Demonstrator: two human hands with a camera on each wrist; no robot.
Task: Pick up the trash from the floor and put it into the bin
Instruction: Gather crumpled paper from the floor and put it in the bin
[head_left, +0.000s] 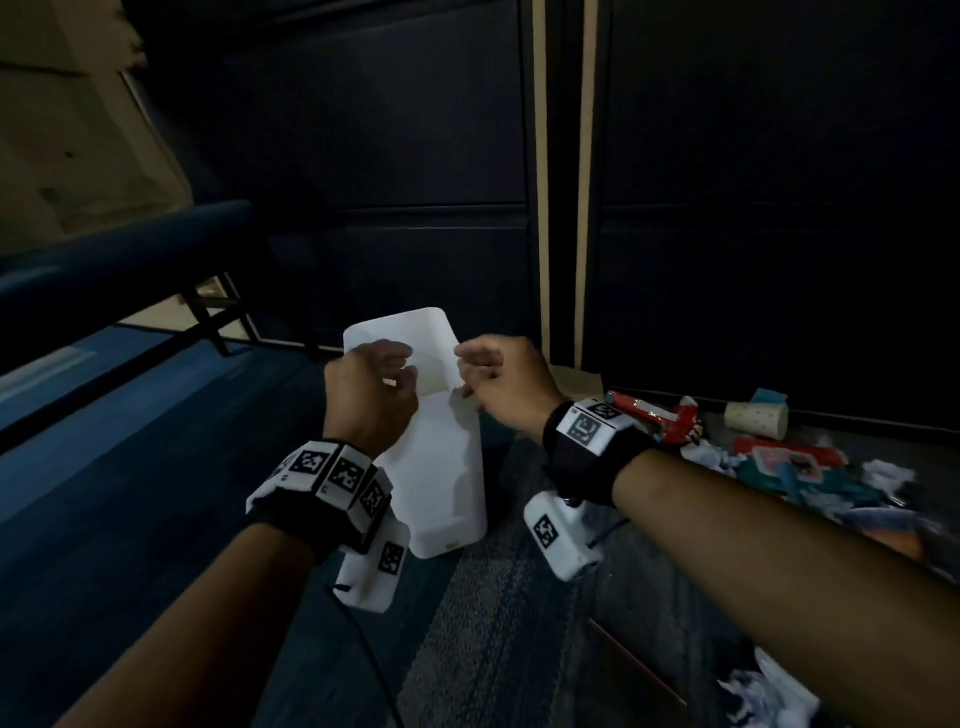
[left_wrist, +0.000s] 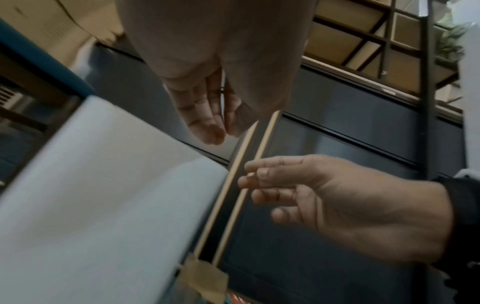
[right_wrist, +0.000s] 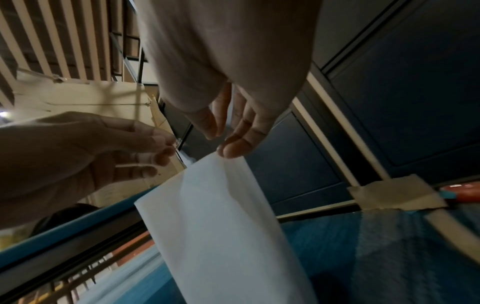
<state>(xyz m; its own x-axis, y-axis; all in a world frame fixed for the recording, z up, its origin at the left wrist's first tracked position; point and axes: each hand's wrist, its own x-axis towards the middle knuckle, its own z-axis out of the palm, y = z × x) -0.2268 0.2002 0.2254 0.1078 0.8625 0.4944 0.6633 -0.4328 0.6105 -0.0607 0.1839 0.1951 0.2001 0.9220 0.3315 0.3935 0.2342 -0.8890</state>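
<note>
Both hands hover over the white bin's (head_left: 441, 457) open mouth, left hand (head_left: 371, 397) and right hand (head_left: 501, 384) with fingers loosely curled, holding nothing visible (probably just emptied). The trash (head_left: 779, 457) lies heaped on the floor (head_left: 493, 623) to the right.

Smooth matt white plastic bin (head_left: 447, 467) on rough woven carpet (head_left: 156, 493)

Bin (head_left: 447, 483) mouth open between left hand (head_left: 371, 397) and right hand (head_left: 501, 384); dark wall panels (head_left: 727, 208) close behind, trash heap (head_left: 779, 462) on floor to right, carpet (head_left: 130, 467) bare to left.
</note>
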